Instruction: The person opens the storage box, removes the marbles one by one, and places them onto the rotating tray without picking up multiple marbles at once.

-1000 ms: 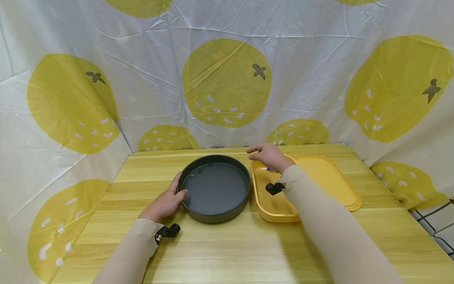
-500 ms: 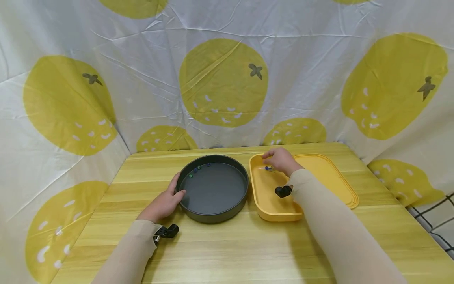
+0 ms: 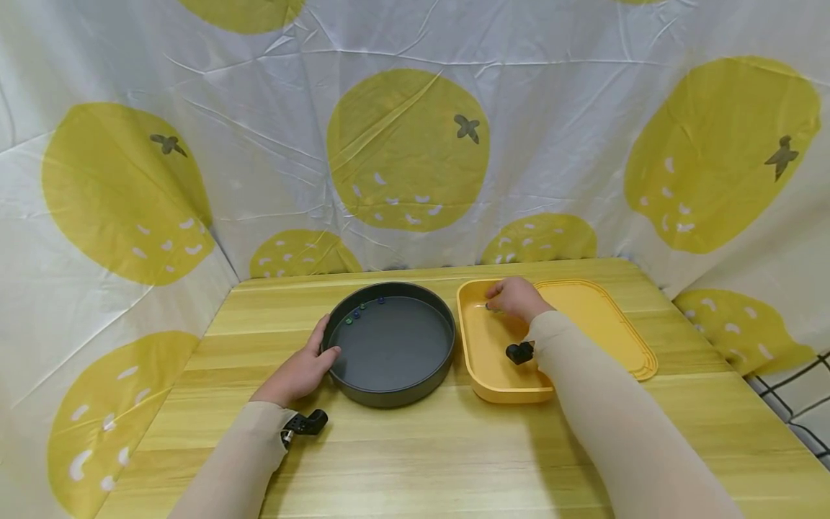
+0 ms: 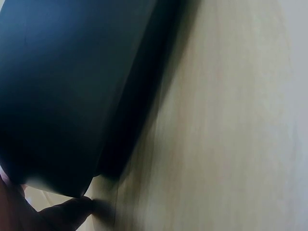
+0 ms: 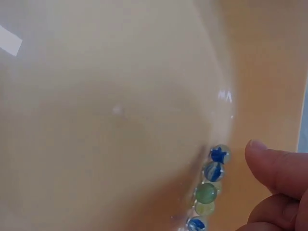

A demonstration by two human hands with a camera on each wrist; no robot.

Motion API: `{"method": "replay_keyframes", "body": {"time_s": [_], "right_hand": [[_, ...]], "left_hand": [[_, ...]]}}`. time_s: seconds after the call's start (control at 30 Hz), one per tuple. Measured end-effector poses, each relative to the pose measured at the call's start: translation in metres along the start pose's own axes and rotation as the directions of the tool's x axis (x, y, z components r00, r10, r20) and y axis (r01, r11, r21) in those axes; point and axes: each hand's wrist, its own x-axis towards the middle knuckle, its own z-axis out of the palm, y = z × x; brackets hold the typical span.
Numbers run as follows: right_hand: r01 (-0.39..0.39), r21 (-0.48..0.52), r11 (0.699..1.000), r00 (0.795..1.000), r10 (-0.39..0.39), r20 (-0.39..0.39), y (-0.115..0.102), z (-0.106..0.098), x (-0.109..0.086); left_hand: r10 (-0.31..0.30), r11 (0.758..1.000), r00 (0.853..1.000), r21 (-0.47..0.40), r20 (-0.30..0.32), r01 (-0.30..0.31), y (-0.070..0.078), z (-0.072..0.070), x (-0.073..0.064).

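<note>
My left hand (image 3: 302, 369) grips the near left side of a round dark grey pan (image 3: 395, 353), thumb over the rim and fingers along the outer wall. Small green and blue marbles (image 3: 349, 321) lie inside, by its far left wall. On the right, my right hand (image 3: 517, 298) reaches down into an orange-yellow rectangular tub (image 3: 476, 360) with rounded corners. In the right wrist view several glass marbles (image 5: 206, 193), blue-swirled, green and yellowish, line up along the tub's wall. The right thumb (image 5: 276, 168) is just beside them, a small gap apart, with nothing visibly held.
A flat orange-yellow lid (image 3: 590, 317) lies right of the tub, partly behind the right forearm. Both containers stand close together on a wood-grain table (image 3: 402, 461). A white cloth with yellow fruit prints (image 3: 408, 151) hangs behind. Black wire grid (image 3: 794, 404) shows at the far right.
From above the tub's far left rim, my right hand has moved right and down into the tub, to the marbles. My left hand has stayed on the pan.
</note>
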Motion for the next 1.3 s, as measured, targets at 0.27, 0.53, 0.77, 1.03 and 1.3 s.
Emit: {"method": "replay_keyframes", "body": {"time_s": [0.27, 0.53, 0.77, 1.03, 1.3], "right_hand": [[0.004, -0.091, 0.996, 0.999, -0.007, -0.032, 0.001, 0.004, -0.001], [-0.010, -0.134, 0.991, 0.999, 0.003, -0.049, -0.003, 0.007, -0.001], [-0.008, -0.148, 0.989, 1.000, 0.003, -0.030, 0.001, 0.009, 0.003], [0.012, -0.140, 0.990, 1.000, -0.014, -0.017, 0.004, 0.010, 0.005], [0.019, -0.130, 0.991, 1.000, -0.018, 0.010, 0.004, 0.012, 0.007]], "left_hand": [[-0.010, 1.000, 1.000, 0.001, -0.002, 0.010, 0.001, 0.000, 0.000], [-0.013, 1.000, 1.000, -0.002, -0.006, 0.013, 0.001, -0.001, -0.001], [-0.012, 1.000, 1.000, -0.007, 0.003, 0.012, 0.003, 0.000, -0.002], [-0.018, 1.000, 1.000, -0.008, 0.000, 0.018, 0.004, 0.001, -0.002], [-0.015, 1.000, 1.000, -0.006, -0.002, 0.015, 0.002, 0.001, -0.001]]}}
